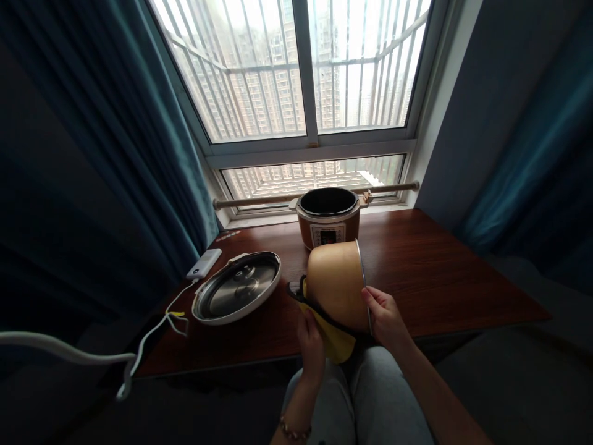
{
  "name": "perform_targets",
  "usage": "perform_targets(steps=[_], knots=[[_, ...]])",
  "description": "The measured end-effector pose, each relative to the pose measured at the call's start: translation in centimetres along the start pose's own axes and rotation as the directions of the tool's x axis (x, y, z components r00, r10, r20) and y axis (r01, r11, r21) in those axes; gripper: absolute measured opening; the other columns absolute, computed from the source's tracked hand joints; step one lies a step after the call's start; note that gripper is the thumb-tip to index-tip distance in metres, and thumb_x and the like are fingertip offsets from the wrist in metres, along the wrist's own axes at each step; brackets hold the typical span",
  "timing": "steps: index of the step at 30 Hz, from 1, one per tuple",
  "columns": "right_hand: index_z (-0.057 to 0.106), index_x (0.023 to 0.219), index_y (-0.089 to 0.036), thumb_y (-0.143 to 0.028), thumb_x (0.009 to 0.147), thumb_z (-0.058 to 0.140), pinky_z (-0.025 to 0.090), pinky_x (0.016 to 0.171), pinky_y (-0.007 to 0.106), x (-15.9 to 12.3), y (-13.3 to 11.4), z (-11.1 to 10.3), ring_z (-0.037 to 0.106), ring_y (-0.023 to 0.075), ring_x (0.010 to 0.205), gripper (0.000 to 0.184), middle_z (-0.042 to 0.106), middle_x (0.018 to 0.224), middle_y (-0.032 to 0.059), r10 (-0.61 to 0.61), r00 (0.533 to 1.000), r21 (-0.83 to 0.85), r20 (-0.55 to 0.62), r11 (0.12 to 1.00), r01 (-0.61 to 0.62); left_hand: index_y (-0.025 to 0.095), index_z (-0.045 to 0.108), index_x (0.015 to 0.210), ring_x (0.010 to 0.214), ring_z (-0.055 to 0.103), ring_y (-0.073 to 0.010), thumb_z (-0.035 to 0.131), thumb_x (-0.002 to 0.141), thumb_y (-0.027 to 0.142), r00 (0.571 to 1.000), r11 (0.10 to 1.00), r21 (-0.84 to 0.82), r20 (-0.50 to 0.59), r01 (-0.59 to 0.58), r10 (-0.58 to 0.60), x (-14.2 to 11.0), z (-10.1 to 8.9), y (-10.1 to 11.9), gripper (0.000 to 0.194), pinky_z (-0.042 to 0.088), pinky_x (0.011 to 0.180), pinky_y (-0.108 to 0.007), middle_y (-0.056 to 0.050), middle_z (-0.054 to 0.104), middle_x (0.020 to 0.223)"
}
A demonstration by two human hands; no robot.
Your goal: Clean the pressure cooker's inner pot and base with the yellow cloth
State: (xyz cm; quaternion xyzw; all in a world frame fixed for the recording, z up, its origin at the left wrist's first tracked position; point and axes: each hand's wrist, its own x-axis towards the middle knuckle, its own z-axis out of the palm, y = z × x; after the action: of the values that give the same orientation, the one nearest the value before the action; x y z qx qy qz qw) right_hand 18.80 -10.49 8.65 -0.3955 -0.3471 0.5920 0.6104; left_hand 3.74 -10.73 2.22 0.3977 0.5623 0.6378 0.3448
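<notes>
A gold-coloured inner pot (pixel 334 278) lies tilted on its side above my lap, its silver rim facing right. My right hand (pixel 383 314) grips that rim, thumb on the outside. Under the pot's lower left side, my left hand (pixel 311 341) is closed on a yellow cloth (pixel 337 341) with a dark edge, and the cloth presses against the pot wall. Behind stands the electric pressure cooker (pixel 306 226), brown and white, open at the top with a dark inside. Its round lid (pixel 234 318) rests to the left, underside up.
The dark red wooden table (pixel 430 266) reaches to the window (pixel 310 145). A white power strip (pixel 204 264) sits at its left edge, with a white cable (pixel 148 337) running off the table. Blue curtains (pixel 134 111) hang on both sides.
</notes>
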Motion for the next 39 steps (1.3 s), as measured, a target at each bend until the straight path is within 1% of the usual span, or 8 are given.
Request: perform_targets(steps=[4, 10, 14, 17, 21, 26, 30, 39], knots=[[0.067, 0.083, -0.017, -0.042, 0.07, 0.067, 0.046, 0.057, 0.024, -0.5, -1.1, 1.2, 0.061, 0.017, 0.068, 0.029, 0.067, 0.07, 0.0034, 0.049, 0.997, 0.078, 0.066, 0.996, -0.054, 0.016, 0.049, 0.123, 0.118, 0.047, -0.0234, 0.036, 0.089, 0.039, 0.96, 0.942, 0.187, 0.043, -0.278, 0.275, -0.7, -0.5, 0.2, 0.043, 0.036, 0.099, -0.038, -0.012, 0.052, 0.127], [0.068, 0.081, -0.015, -0.04, 0.067, 0.069, 0.046, 0.053, 0.023, 0.6, -2.1, 2.2, 0.061, 0.0147, 0.06, 0.028, 0.068, 0.069, 0.0029, 0.082, 0.995, 0.133, 0.048, 0.987, -0.088, 0.024, 0.041, 0.132, 0.134, 0.018, -0.0298, 0.047, 0.085, 0.024, 0.651, 0.43, 0.51, 0.417, -0.745, 0.634, -2.0, 1.4, 1.5, 0.048, 0.018, 0.107, -0.051, -0.008, 0.029, 0.144], [0.068, 0.082, -0.015, -0.041, 0.064, 0.071, 0.044, 0.048, 0.021, 1.7, -2.6, 2.0, 0.062, 0.0151, 0.06, 0.032, 0.069, 0.069, 0.0027, 0.12, 0.99, 0.124, 0.072, 0.984, -0.129, 0.025, 0.038, 0.134, 0.132, 0.024, -0.0293, 0.05, 0.083, 0.024, 0.554, 0.25, 0.546, 0.51, -0.799, 0.658, -2.2, 2.4, 1.7, 0.052, 0.021, 0.106, -0.048, -0.01, 0.035, 0.141], [0.068, 0.08, -0.014, -0.039, 0.062, 0.073, 0.048, 0.054, 0.024, 2.5, -2.8, 1.9, 0.064, 0.0171, 0.064, 0.03, 0.069, 0.071, 0.004, 0.128, 0.987, 0.162, 0.096, 0.977, -0.142, 0.024, 0.038, 0.134, 0.133, 0.024, -0.0292, 0.049, 0.084, 0.024, 0.598, 0.318, 0.55, 0.461, -0.772, 0.656, -1.1, 2.0, 1.6, 0.051, 0.021, 0.106, -0.049, -0.009, 0.034, 0.142], [0.068, 0.076, -0.013, -0.037, 0.062, 0.074, 0.05, 0.063, 0.027, 3.6, -2.9, 2.1, 0.064, 0.019, 0.073, 0.029, 0.07, 0.074, 0.0056, 0.11, 0.988, 0.18, 0.104, 0.975, -0.128, 0.019, 0.036, 0.135, 0.134, 0.02, -0.0268, 0.041, 0.088, 0.025, 0.778, 0.624, 0.476, 0.265, -0.62, 0.57, 1.0, 0.7, 1.1, 0.048, 0.02, 0.107, -0.047, -0.01, 0.026, 0.145], [0.068, 0.08, -0.014, -0.047, 0.069, 0.067, 0.048, 0.062, 0.026, 4.0, -1.8, 1.6, 0.064, 0.0191, 0.074, 0.034, 0.069, 0.077, 0.0053, 0.055, 0.995, 0.135, 0.083, 0.989, -0.066, 0.015, 0.053, 0.119, 0.11, 0.053, -0.024, 0.038, 0.087, 0.044, 0.978, 0.959, 0.196, 0.057, -0.207, 0.199, 2.3, -0.8, -0.4, 0.045, 0.04, 0.094, -0.036, -0.011, 0.06, 0.116], [0.069, 0.086, -0.016, -0.05, 0.071, 0.063, 0.046, 0.058, 0.024, 2.6, -0.3, 0.2, 0.062, 0.0184, 0.073, 0.038, 0.069, 0.081, 0.0045, 0.012, 0.999, 0.023, 0.048, 1.0, -0.013, 0.014, 0.058, 0.11, 0.098, 0.059, -0.0237, 0.043, 0.082, 0.054, 0.999, 0.998, 0.045, 0.033, -0.032, 0.03, 2.0, -1.3, -1.2, 0.051, 0.045, 0.085, -0.034, -0.009, 0.065, 0.103], [0.068, 0.101, -0.02, -0.043, 0.071, 0.066, 0.046, 0.079, 0.031, -0.7, 2.6, -1.6, 0.06, 0.0218, 0.09, 0.039, 0.069, 0.093, 0.0053, -0.066, 0.997, -0.156, -0.032, 0.986, 0.06, 0.014, 0.056, 0.113, 0.104, 0.056, -0.0235, 0.044, 0.083, 0.05, 0.995, 0.994, -0.084, 0.074, 0.071, -0.065, 1.5, -0.7, -0.8, 0.049, 0.043, 0.089, -0.033, -0.01, 0.063, 0.109]])
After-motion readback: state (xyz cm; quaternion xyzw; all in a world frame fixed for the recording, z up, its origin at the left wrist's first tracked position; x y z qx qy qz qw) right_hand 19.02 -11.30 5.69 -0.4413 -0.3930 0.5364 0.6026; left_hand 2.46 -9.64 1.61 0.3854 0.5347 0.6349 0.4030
